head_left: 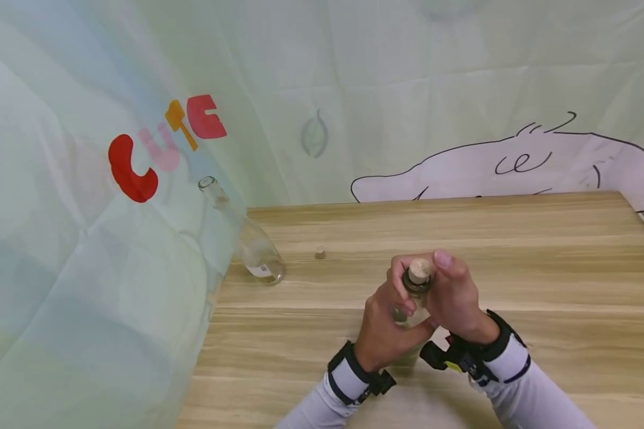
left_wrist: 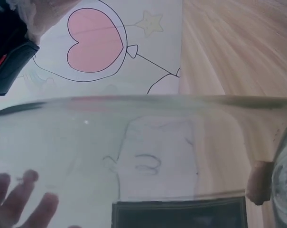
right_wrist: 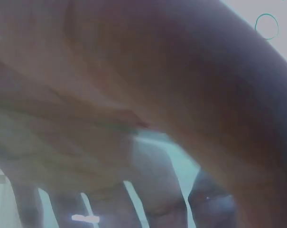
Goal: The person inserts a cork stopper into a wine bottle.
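Observation:
A clear glass bottle (head_left: 401, 316) with a cork (head_left: 420, 270) seated in its dark-rimmed mouth stands between both hands. My left hand (head_left: 386, 328) grips the bottle from the left, its thumb lying across the near side. From the right, my right hand (head_left: 456, 298) holds the neck, its thumb raised beside the cork. Up close, the left wrist view is largely filled by the held bottle's see-through wall (left_wrist: 77, 137), with fingers (left_wrist: 36, 209) visible at lower left. Blurred skin covers most of the right wrist view, so finger detail is hidden there.
Another clear bottle (head_left: 260, 253), uncorked, stands at the wooden table's (head_left: 300, 357) left edge by the printed cloth (head_left: 139, 286). A loose cork (head_left: 320, 252) lies to its right. Cloth also hangs behind the table's far edge.

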`<move>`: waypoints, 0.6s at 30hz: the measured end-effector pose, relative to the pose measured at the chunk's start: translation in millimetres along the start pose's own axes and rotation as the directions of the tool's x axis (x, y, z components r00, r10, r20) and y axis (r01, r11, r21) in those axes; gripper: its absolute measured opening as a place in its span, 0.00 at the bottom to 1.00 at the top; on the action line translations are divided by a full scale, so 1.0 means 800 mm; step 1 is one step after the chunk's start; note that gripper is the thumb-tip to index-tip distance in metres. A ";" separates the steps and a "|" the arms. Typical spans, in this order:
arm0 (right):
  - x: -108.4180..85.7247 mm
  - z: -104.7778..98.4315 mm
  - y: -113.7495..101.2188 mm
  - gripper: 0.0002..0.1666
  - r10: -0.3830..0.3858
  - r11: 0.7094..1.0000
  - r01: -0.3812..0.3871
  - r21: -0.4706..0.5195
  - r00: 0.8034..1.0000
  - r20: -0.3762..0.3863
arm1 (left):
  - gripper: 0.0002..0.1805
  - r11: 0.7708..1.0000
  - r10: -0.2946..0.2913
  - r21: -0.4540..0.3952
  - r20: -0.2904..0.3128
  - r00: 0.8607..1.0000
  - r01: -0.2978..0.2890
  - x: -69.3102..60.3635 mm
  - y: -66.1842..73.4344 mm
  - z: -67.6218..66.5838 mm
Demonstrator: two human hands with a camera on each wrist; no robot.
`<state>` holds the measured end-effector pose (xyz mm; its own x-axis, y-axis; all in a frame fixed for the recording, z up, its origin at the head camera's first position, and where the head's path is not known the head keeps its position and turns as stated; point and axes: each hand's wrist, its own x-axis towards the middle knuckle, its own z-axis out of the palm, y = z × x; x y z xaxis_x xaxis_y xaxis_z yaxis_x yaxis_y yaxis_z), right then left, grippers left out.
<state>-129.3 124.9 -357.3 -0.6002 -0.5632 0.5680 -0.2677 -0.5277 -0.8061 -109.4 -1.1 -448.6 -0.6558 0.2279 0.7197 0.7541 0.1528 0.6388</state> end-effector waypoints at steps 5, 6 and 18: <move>0.002 -0.002 -0.003 0.36 0.007 1.000 -0.007 -0.019 1.000 0.002 | 0.33 0.997 0.004 -0.082 0.057 0.998 0.001 0.004 0.004 -0.010; 0.002 -0.002 -0.003 0.37 0.009 1.000 -0.009 -0.021 1.000 0.004 | 0.34 0.996 0.002 -0.087 0.063 0.998 0.003 0.004 0.004 -0.013; 0.007 -0.017 -0.031 0.41 0.035 0.998 -0.036 -0.046 0.999 -0.021 | 0.42 0.998 -0.017 -0.065 0.004 1.000 0.018 0.003 -0.004 -0.050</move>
<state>-135.9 143.7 -336.4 -0.6250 -0.5679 0.5355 -0.2799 -0.4774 -0.8329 -115.0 -39.5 -437.7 -0.6688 0.2294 0.7072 0.7384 0.0944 0.6677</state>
